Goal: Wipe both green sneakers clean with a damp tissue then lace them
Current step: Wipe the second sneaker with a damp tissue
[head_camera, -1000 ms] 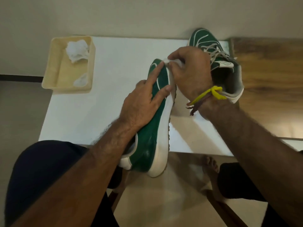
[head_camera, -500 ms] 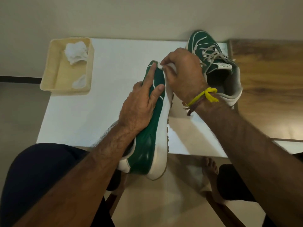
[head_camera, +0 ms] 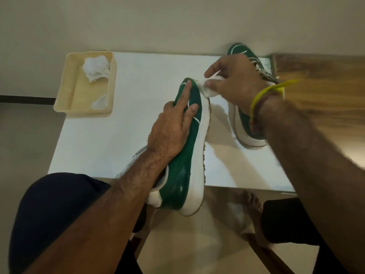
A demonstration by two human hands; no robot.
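Near sneaker (head_camera: 187,155) is tipped on its side, white sole facing right, toe pointing away from me over the white table (head_camera: 138,86), heel hanging off the near edge above my lap. My left hand (head_camera: 171,125) lies flat along the green upper, forearm coming in from lower left; fingers run straight toward the toe, index reaching almost to the tip, thumb on the side panel next to the white stripe, pressing rather than wrapping. My right hand (head_camera: 233,80) comes in from the right, wrist bent down, fingers curled and pinching a wad of tissue (head_camera: 207,89) against the toe end of the sole. Yellow band (head_camera: 266,91) on that wrist, blurred. Second sneaker (head_camera: 245,123) sits on the table behind the right hand and forearm, toe away, mostly covered; can't tell how far its laces go. Far left on the table: beige tray (head_camera: 65,91) holding two crumpled tissues. A wooden surface (head_camera: 325,86) adjoins the table on the right.
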